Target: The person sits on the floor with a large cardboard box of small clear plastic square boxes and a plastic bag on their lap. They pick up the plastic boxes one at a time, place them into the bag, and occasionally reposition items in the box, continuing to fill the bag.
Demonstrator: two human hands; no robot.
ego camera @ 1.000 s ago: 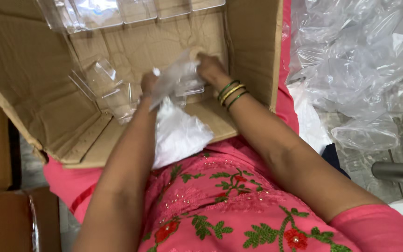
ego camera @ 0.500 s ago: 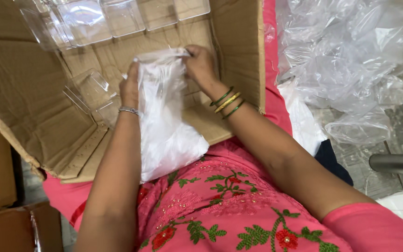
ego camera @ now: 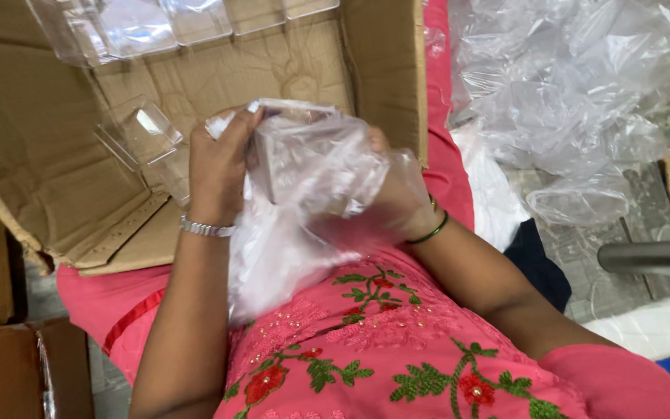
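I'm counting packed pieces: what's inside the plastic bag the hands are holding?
Inside the plastic bag a clear boxy container shows through the film. The right hand is also inside. The film hides any contents of the container.

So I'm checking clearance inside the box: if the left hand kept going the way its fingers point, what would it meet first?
Probably the clear plastic container lying in the cardboard box, just beyond the left hand, which grips the plastic bag. Depth is unclear, so it might pass above and reach the box wall.

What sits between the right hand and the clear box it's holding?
The plastic bag. The right hand is inside it, seen through the film, beside the clear box. The left hand grips the bag's outside, film between it and the box too.
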